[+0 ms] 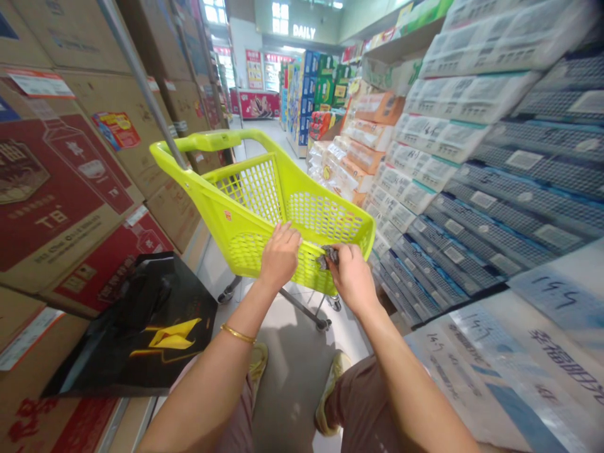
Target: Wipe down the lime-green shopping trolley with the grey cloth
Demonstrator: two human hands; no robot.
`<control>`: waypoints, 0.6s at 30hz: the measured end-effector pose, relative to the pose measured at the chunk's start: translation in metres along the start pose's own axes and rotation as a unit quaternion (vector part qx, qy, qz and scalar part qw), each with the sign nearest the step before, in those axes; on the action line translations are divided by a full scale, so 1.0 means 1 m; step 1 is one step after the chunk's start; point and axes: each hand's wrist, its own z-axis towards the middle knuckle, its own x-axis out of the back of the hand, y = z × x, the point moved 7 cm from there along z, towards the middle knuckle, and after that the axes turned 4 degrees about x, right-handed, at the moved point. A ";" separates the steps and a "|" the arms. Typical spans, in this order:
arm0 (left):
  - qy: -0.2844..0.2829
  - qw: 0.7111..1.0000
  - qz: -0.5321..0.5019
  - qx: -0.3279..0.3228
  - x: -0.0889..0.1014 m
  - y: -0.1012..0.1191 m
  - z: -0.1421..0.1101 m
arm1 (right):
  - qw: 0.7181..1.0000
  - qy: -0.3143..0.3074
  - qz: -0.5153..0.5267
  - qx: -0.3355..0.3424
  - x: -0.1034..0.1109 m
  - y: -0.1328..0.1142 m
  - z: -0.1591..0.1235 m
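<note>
In front of me stands a lime-green plastic shopping cart with perforated sides. My left hand is closed over the cart's near rim, its fingers wrapped over the top edge. Farther right along the same rim, my right hand grips a crumpled dark grey cloth and presses it to the edge. The fingertips of my right hand are partly hidden behind the rim. Little of the cart's floor shows.
Stacked cardboard cartons line the left, with a black bag in front of them. Wrapped tissue packs and dark blue packs are piled on the right. A tiled aisle runs ahead to boxed goods.
</note>
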 end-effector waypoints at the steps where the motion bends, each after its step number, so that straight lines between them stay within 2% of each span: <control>1: -0.010 1.000 -0.005 -0.019 -0.001 0.006 -0.002 | 1.000 0.003 0.003 0.004 -0.001 -0.003 0.000; 3: -0.042 0.995 -0.025 -0.081 -0.006 0.023 -0.006 | 1.000 0.017 0.014 0.015 -0.003 -0.008 0.001; 4: -0.046 0.995 -0.034 -0.085 -0.007 0.028 -0.007 | 0.999 0.026 0.020 0.020 -0.004 -0.010 0.002; 7: -0.037 0.996 -0.055 -0.056 -0.009 0.032 -0.008 | 0.998 0.047 0.034 0.038 -0.009 -0.018 0.006; 11: -0.045 0.996 -0.072 -0.031 -0.011 0.028 -0.006 | 0.996 0.059 0.038 0.046 -0.015 -0.027 0.011; 18: -0.079 0.995 -0.026 -0.050 -0.008 0.023 0.000 | 0.997 0.040 0.036 0.064 -0.016 -0.022 0.007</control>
